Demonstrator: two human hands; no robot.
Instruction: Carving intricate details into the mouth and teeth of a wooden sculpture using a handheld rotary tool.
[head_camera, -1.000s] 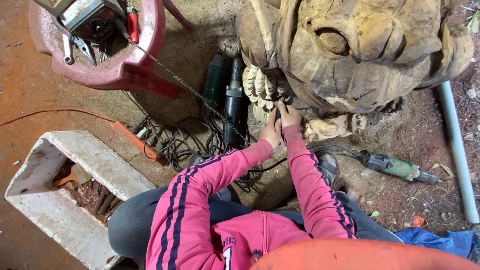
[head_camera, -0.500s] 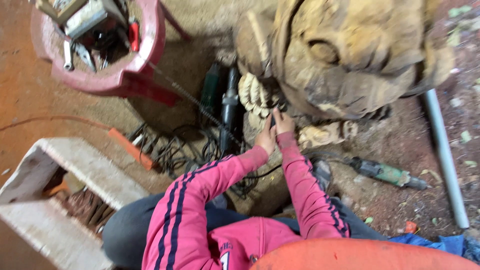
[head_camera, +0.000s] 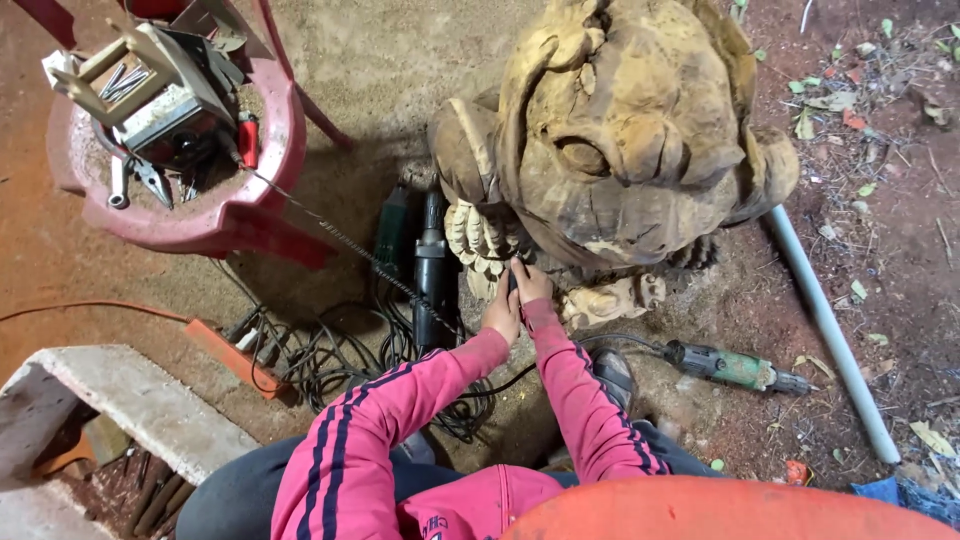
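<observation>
Both hands, the left hand (head_camera: 500, 315) and right hand (head_camera: 532, 285), close together on a small dark tool (head_camera: 513, 283) at the wooden carving's (head_camera: 620, 150) base (grip partly hidden), with grinders (head_camera: 430, 265), tangled cables (head_camera: 330, 355) and a green power tool (head_camera: 735, 367) crowding the ground.

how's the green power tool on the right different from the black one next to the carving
The green power tool lies alone on bare dirt, pointing sideways toward the grey pipe. The black power tool lies lengthwise against the wooden carving, beside tangled cables, and looks longer. Both are corded, lying unheld; both hands are at the carving's base.
</observation>
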